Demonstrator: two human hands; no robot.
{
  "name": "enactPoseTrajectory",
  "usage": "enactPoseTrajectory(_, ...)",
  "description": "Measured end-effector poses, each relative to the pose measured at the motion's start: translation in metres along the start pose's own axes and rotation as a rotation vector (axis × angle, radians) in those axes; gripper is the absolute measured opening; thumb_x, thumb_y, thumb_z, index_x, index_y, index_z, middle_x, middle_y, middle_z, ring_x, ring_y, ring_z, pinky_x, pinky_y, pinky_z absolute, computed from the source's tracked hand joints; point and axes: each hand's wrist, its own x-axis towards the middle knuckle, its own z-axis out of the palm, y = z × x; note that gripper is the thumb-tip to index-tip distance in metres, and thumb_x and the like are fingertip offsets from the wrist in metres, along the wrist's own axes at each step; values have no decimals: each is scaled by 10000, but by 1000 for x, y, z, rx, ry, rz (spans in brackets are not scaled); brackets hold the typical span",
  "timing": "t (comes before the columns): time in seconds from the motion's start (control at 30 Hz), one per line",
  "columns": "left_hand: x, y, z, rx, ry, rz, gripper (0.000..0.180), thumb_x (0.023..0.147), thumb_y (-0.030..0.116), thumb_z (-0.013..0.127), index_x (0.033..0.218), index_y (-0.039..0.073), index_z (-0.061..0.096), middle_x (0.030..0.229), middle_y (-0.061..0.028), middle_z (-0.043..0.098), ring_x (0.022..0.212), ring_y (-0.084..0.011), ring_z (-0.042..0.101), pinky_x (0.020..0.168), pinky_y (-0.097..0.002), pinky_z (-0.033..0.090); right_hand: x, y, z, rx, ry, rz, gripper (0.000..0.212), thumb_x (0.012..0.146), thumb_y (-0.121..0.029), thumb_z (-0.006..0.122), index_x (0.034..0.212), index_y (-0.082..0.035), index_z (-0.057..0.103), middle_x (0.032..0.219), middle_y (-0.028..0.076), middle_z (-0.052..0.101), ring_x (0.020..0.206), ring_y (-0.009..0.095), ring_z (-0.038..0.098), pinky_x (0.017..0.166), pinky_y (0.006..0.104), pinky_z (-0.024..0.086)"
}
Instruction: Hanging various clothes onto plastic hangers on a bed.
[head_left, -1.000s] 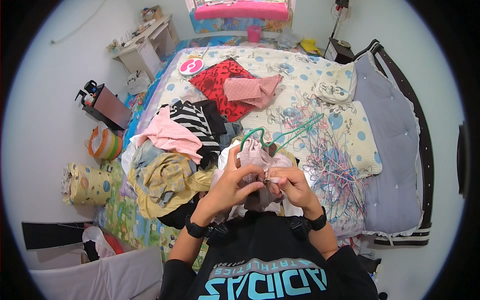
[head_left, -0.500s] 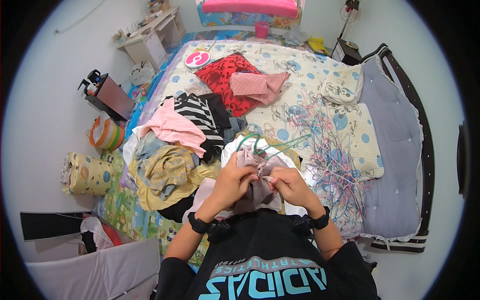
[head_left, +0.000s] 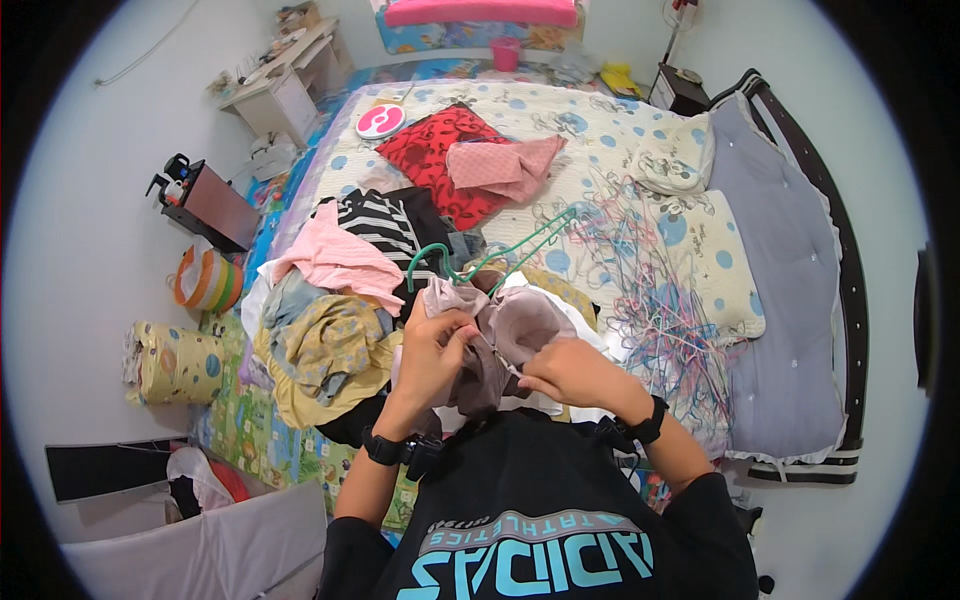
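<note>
- Clasped in both hands is a mauve garment (head_left: pixel 478 383): the left hand (head_left: pixel 432 355) bunches its left part between thumb and fingers.
- Closed around the garment near its middle, the right hand (head_left: pixel 575 378) has its thumb toward the left hand; the two hands are near each other but apart.
- The garment is held up over the near edge of the bed (head_left: pixel 600 150), in front of the person's black shirt (head_left: pixel 520 480); its right part bulges into a rounded hollow.
- A green hanger (head_left: pixel 462 279) shows just past the garment, one end reaching toward the bed's middle; how the two are joined cannot be told.
- White cloth (head_left: pixel 588 338) lies beneath and beyond the right hand, by the near edge.
- Toward the near left corner, clothes are heaped: a pink top (head_left: pixel 335 260), a yellow cloth (head_left: pixel 335 340) nearer the person, and a black-and-white striped piece (head_left: pixel 375 225) behind.
- Between the middle and the far edge rests a red cushion (head_left: pixel 430 150), a folded pink cloth (head_left: pixel 500 165) partly over it.
- A round pink-and-white object (head_left: pixel 381 121) sits near the far left corner.
- Along the right side spreads a tangle of thin coloured hangers (head_left: pixel 660 300), beside a dotted pillow (head_left: pixel 715 260) and grey padding (head_left: pixel 785 290).
</note>
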Motion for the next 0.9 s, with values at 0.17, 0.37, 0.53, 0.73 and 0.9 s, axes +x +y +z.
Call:
enactPoseTrajectory(0.17,-9,3,-3,-6,-49,-66,58,731,-8,692,786,-1,674,897,-139,530,755,-250,557,645,-320,452,5,1,-34,212,174,172,256,843,-311,666,944,-78,631,704,115,610,700,279,615,639,379,461)
enactPoseTrajectory(0.37,-12,9,-9,29,-122,22,86,710,-15,698,788,7,669,948,-142,533,812,-272,575,694,-330,469,20,11,-34,331,218,223,413,816,-239,709,1192,-115,593,747,77,616,666,221,599,639,336,477)
enactPoseTrajectory(0.53,-14,6,-14,3,-183,48,111,690,-21,705,788,10,664,1005,-152,535,887,-298,577,763,-350,470,29,7,-30,372,132,80,448,779,-235,712,1197,-129,591,883,97,615,759,253,606,687,353,482)
enactPoseTrajectory(0.73,-14,7,-17,-30,-163,110,109,692,-21,705,787,12,664,996,-149,543,918,-319,566,802,-362,457,30,3,-7,192,319,-2,302,712,-210,763,958,-87,637,949,81,594,881,263,580,731,359,472)
enactPoseTrajectory(0.9,-15,11,-23,-1,-104,83,118,681,-38,689,786,7,658,971,-138,539,893,-307,564,786,-358,457,36,-5,-5,177,439,-261,218,700,-162,769,783,-49,602,1030,86,603,966,298,568,816,414,450)
